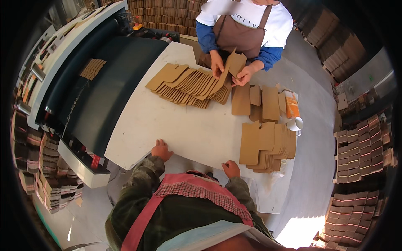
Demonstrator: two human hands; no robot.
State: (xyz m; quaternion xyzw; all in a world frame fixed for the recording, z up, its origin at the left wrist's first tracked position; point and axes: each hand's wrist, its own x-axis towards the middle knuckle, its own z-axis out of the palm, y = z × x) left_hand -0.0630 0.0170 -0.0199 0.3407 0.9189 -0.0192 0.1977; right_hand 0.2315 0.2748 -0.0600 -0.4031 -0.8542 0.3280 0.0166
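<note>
Tan cardboard pieces (pixel 180 85) at eleven o'clock, white table (pixel 184 134), black belt (pixel 113 83) at ten, pink apron (pixel 184 180) with checked band (pixel 199 191) at six

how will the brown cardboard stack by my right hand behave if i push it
The cardboard stack would probably fan out rather than move as one block, since its pieces overlap in staggered layers with no band visible. Each piece is likely light and fairly stiff, looking thin but lying flat. Rolling seems unlikely given those flat faces.

Sunlight bleaches the floor (pixel 301 231) lower right — edges curve into black.
</note>
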